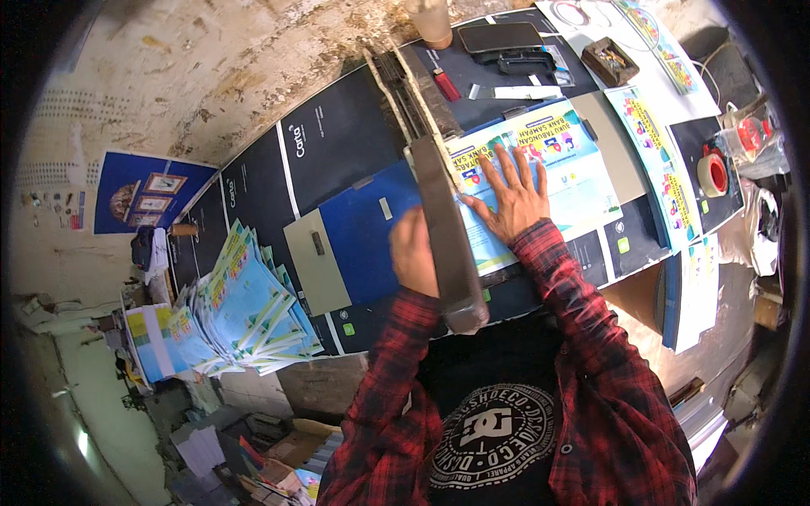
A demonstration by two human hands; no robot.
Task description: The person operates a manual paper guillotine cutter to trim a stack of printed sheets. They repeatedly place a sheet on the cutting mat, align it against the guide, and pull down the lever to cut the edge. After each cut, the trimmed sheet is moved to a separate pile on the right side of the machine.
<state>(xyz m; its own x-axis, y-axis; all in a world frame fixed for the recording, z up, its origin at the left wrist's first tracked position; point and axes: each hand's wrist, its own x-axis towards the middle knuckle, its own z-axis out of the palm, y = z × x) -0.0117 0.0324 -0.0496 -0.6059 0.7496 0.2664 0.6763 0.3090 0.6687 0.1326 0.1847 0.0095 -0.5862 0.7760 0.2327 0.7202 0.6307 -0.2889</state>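
Printed sheet under a paper cutter's arm

The light-blue printed sheet (540, 181) lies flat on the cutter bed; the long dark cutter arm (447, 236) slants across its left edge, lowered near the sheet.

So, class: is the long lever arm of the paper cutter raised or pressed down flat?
Raised: the long grey cutter arm slants above the colourful printed sheet.

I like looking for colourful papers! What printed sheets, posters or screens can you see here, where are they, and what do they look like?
Printed sheet: under the right hand, light blue with bright cartoon patches.
Booklet pile: fanned out at the table's left end, light blue and green.
Poster: on the left wall, dark blue rectangle with framed pictures.
Printed strip: right of the sheet, long, yellow and blue.
Phone: far edge, dark blank screen.
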